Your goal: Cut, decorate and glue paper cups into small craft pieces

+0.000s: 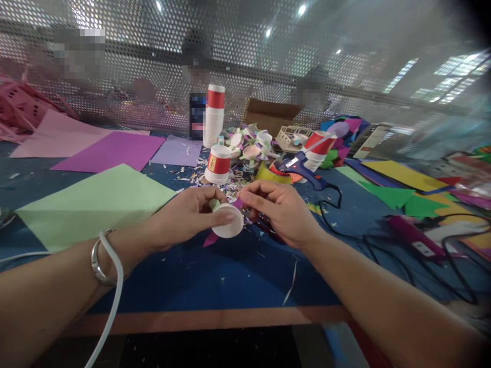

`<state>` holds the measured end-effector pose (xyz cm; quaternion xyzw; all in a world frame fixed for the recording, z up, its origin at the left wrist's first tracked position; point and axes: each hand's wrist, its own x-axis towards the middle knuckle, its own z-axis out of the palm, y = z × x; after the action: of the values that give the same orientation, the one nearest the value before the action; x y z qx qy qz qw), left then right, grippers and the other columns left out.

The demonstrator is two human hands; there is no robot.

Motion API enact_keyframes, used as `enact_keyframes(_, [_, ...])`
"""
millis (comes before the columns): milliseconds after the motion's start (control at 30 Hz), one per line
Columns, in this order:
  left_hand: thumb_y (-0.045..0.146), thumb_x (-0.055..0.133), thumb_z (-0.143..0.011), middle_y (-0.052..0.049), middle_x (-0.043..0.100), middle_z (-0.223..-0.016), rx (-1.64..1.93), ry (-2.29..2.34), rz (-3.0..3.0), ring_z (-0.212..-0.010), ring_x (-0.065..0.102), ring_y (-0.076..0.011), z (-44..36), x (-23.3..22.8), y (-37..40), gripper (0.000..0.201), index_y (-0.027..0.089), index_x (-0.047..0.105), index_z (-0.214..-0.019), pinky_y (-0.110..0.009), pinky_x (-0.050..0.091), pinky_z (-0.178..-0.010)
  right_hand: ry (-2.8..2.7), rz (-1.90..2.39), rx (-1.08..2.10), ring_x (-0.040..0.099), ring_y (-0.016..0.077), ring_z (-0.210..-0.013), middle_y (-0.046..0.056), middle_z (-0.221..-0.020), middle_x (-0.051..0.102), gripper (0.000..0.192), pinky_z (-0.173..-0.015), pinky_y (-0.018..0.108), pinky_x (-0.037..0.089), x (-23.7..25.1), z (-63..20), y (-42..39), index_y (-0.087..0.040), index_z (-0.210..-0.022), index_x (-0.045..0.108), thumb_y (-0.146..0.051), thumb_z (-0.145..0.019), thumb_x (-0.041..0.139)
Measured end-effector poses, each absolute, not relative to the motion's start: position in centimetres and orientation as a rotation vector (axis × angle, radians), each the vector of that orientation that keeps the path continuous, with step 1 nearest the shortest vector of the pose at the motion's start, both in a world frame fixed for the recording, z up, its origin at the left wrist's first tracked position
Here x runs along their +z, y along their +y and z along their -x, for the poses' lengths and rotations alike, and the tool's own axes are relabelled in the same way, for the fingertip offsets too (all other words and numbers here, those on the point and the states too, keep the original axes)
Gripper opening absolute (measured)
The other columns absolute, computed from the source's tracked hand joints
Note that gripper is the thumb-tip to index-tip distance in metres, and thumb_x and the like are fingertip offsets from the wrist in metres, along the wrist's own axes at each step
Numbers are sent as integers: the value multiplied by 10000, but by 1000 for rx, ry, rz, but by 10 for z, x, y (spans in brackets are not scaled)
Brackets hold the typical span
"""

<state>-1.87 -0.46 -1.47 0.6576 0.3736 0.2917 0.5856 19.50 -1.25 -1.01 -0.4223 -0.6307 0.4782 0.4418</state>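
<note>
Our left hand [187,217] grips the cup [229,223] sideways, thumb on its base; our right hand [282,212] pinches a purple strip [238,203] at its rim.

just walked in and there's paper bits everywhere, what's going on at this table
A person is at a blue table doing paper craft. The left hand holds a small white paper cup on its side, bottom facing the camera. The right hand pinches a purple paper piece at the cup's edge. Behind them lie an upturned red-and-white cup, a tall cup stack, a blue glue gun, coloured paper sheets and scattered scraps.
</note>
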Motion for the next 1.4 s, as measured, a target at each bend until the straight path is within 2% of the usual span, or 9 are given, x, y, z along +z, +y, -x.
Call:
enact_keyframes(200, [393, 694, -849, -35, 717, -854, 534, 979, -1601, -777, 672, -181, 26, -12, 0, 342, 188, 586, -1101, -294, 497, -703, -1550, 1033, 1021, 559, 87, -577, 12, -765, 648, 186, -549, 254, 460, -10, -208, -5, -182, -879, 722, -366, -904, 712])
enact_keyframes(433, [605, 592, -877, -27, 699, -844, 301, 1144, -2190, -712, 608, -181, 36, 5, -2, 411, 211, 672, -963, -290, 408, -610, -1653, 1119, 936, 571, 85, -560, 1, -747, 638, 156, -543, 252, 468, -10, -209, -4, -178, -901, 701, -333, -913, 690])
enact_keyframes(600, [597, 786, -702, -18, 701, -1073, 189, 1066, -2299, -892, 638, -209, 50, 14, -1, 574, 272, 652, -1156, -298, 450, -723, -1745, 1145, 872, 578, 86, -548, 4, -761, 647, 165, -522, 244, 464, -9, -209, -4, -174, -922, 693, -338, -919, 674])
enact_keyframes(700, [488, 808, -711, 3, 690, -1108, 117, 969, -2315, -949, 636, -208, 55, 14, 2, 512, 295, 638, -1153, -290, 454, -757, -1802, 1164, 837, 581, 91, -553, 15, -780, 659, 175, -525, 247, 468, -9, -209, -3, -169, -923, 694, -342, -916, 672])
enact_keyframes(833, [454, 729, -799, -4, 690, -1003, 152, 957, -2344, -858, 629, -195, 49, 8, 1, 346, 258, 634, -1068, -287, 436, -704, -1848, 1174, 796, 589, 101, -573, 23, -797, 669, 192, -539, 255, 470, -11, -209, -4, -174, -927, 698, -364, -914, 676])
enact_keyframes(933, [584, 718, -781, -15, 672, -906, 211, 1063, -2338, -737, 594, -188, 40, 0, -3, 444, 230, 603, -1022, -288, 389, -604, -1894, 1170, 747, 584, 108, -588, 19, -795, 670, 191, -545, 263, 456, -12, -210, -5, -188, -938, 695, -374, -927, 658])
enact_keyframes(1067, [696, 767, -667, -22, 661, -914, 267, 1163, -2357, -726, 574, -193, 35, -4, -6, 608, 227, 568, -998, -289, 357, -572, -1935, 1175, 692, 570, 115, -593, 18, -784, 662, 194, -541, 272, 436, -14, -209, -5, -190, -935, 688, -378, -937, 640])
enact_keyframes(1267, [507, 589, -909, -21, 659, -821, 473, 1271, -2328, -706, 586, -170, 43, 11, 1, 300, 210, 615, -941, -294, 388, -610, -1972, 1176, 694, 553, 113, -584, 9, -766, 647, 209, -539, 271, 425, -14, -207, -4, -191, -924, 672, -397, -941, 634])
enact_keyframes(1400, [373, 539, -944, -16, 660, -795, 552, 1205, -2319, -691, 579, -156, 40, 6, 3, 203, 197, 627, -893, -291, 391, -626, -2034, 1203, 688, 537, 116, -586, -4, -724, 610, 214, -540, 274, 399, -13, -208, -5, -196, -886, 643, -395, -957, 610])
